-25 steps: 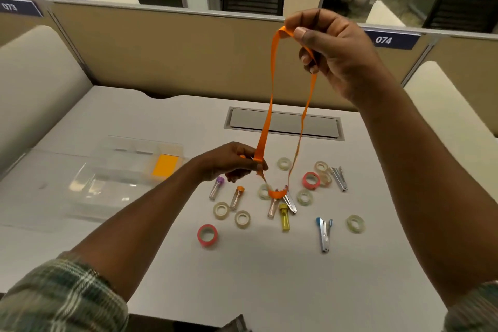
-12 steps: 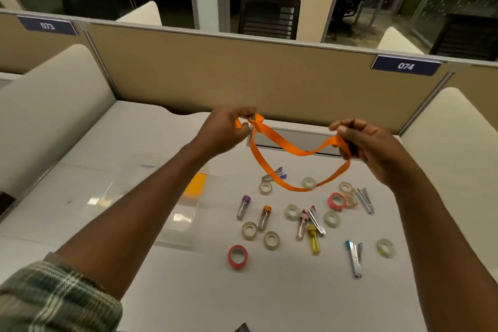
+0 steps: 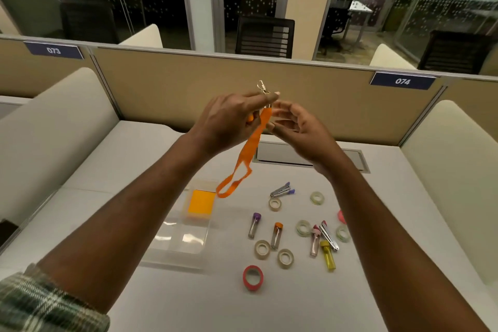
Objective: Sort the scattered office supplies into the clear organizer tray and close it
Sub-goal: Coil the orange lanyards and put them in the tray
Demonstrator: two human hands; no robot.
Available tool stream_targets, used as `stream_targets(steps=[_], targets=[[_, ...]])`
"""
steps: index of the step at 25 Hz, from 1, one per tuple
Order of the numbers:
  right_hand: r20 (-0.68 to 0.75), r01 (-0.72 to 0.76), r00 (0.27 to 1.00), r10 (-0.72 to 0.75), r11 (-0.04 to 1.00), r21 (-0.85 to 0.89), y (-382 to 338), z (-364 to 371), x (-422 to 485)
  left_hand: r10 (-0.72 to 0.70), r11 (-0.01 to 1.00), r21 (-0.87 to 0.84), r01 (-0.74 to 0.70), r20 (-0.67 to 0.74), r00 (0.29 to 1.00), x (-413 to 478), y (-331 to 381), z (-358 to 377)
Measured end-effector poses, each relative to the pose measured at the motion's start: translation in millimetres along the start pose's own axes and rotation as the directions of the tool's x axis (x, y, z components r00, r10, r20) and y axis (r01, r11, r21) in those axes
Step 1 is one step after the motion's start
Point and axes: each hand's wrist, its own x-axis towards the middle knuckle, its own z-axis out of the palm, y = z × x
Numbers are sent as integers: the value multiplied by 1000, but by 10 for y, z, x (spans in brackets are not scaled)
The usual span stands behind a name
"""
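Observation:
My left hand (image 3: 229,121) is raised over the desk and pinches an orange lanyard (image 3: 244,159) just below its metal clip (image 3: 263,87), which points up. The folded strap hangs down in a loop. My right hand (image 3: 299,129) is close beside it with fingers loosely curled, its fingertips at the strap; whether it grips is unclear. The clear organizer tray (image 3: 186,237) lies open on the desk below my left arm, with an orange pad (image 3: 201,205) in one compartment. Several tape rolls, small capped tubes and mini staplers lie scattered to its right.
A red tape roll (image 3: 252,277) lies nearest me. A yellow tube (image 3: 328,255) and a purple stapler (image 3: 281,191) sit among the scattered items. A metal cable hatch (image 3: 350,159) is set into the desk at the back, before the tan partition (image 3: 167,89).
My hands have come together and risen. The lanyard, stretched wide between them before, is now folded and hangs from my left hand, clip up.

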Motion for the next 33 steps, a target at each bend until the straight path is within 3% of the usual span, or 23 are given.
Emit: stream_targets(steps=[6, 10, 12, 14, 16, 17, 18, 19, 21, 22, 23, 25, 28, 33], targets=[[4, 44, 999, -46, 977, 208, -228, 319, 155, -213, 958, -190, 214, 23, 977, -84, -94, -178], [80, -69, 996, 39, 910, 410, -245, 356, 138, -335, 941, -75, 329, -84, 939, -206, -240, -155], [141, -133, 987, 79, 892, 431, -249, 337, 127, -343, 939, -47, 341, -82, 936, -274, -267, -122], [128, -155, 985, 117, 927, 341, -223, 332, 135, -368, 929, -41, 367, -21, 929, -313, -254, -103], [-59, -117, 991, 116, 993, -13, -146, 344, 170, -423, 905, -21, 424, 40, 905, -317, -222, -99], [-198, -115, 978, 64, 959, -259, -96, 357, 164, -451, 892, 2, 452, 61, 890, -311, -189, -95], [-299, -136, 954, 12, 907, -398, -82, 382, 127, -479, 878, 33, 478, 79, 874, -298, -152, -89], [-321, -173, 946, 42, 905, -389, -89, 412, 79, -510, 860, 68, 505, 95, 855, -283, -107, -78], [-116, -341, 934, 339, 940, 8, -162, 522, -4, -570, 820, 149, 553, 126, 812, -253, 6, -41], [54, -453, 890, 452, 867, 208, -218, 586, -51, -587, 807, 186, 560, 143, 797, -246, 70, -21], [161, -510, 859, 487, 783, 355, -222, 636, -66, -588, 805, 213, 554, 160, 793, -247, 124, 3], [170, -510, 844, 509, 664, 547, -169, 691, -43, -555, 827, 226, 515, 188, 810, -258, 207, 27], [81, -465, 838, 539, 630, 622, -111, 686, -3, -513, 858, 145, 492, 286, 810, -298, 235, -33], [211, -512, 848, 487, 647, 565, -145, 560, -15, -576, 758, -191, 623, 251, 778, -369, 55, -150]])
